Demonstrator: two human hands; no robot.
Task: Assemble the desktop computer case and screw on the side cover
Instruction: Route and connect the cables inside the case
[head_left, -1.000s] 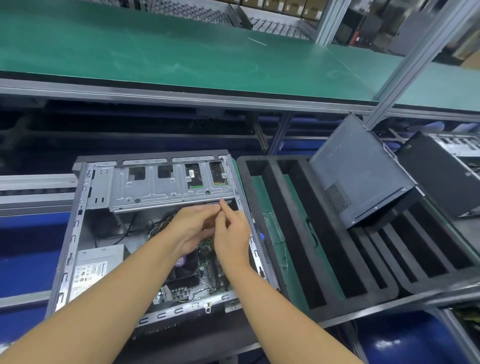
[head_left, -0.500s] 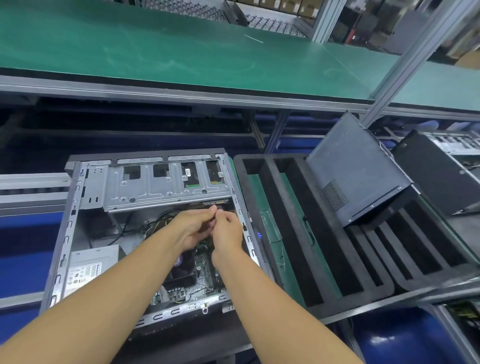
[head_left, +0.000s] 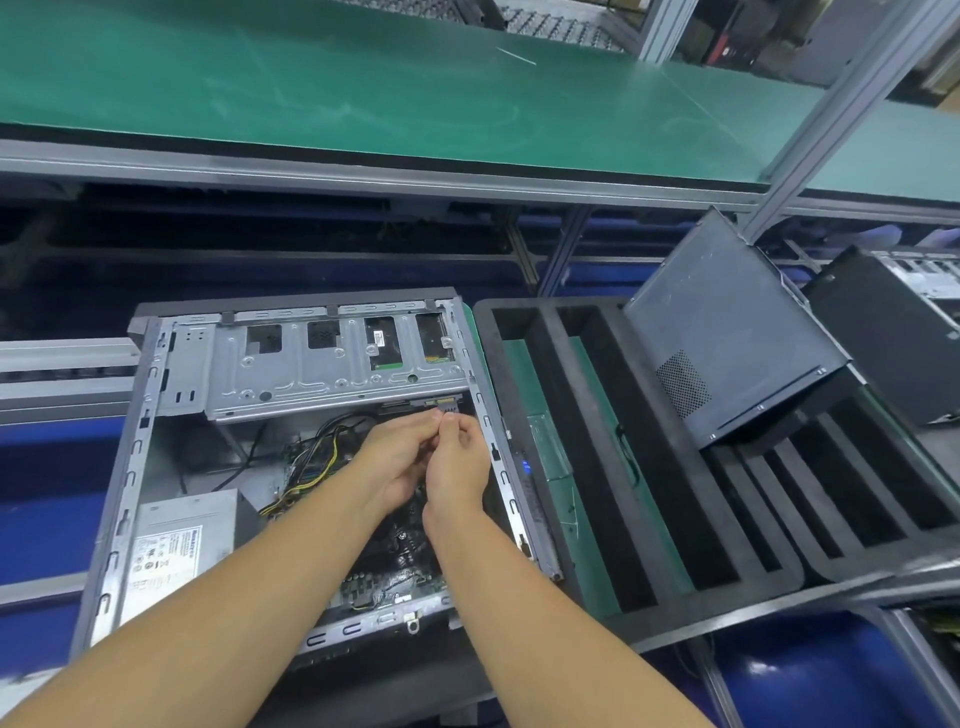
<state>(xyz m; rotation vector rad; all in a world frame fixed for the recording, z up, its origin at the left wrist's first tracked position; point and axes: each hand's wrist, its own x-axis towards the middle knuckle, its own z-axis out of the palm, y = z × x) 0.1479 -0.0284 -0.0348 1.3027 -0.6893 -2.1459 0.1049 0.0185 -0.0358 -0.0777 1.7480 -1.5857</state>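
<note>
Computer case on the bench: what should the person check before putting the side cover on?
1. Open grey metal computer case lying flat, open side up: ok.
2. Left hand and right hand clear of the case: not ok, both are inside, just below the silver drive bracket.
3. Part the hands are fitting is seated: cannot tell.
4. Yellow and black cables tucked below the rim: cannot tell.
5. Dark grey metal side cover ready: ok, it leans in the black foam tray beside the case.
</note>
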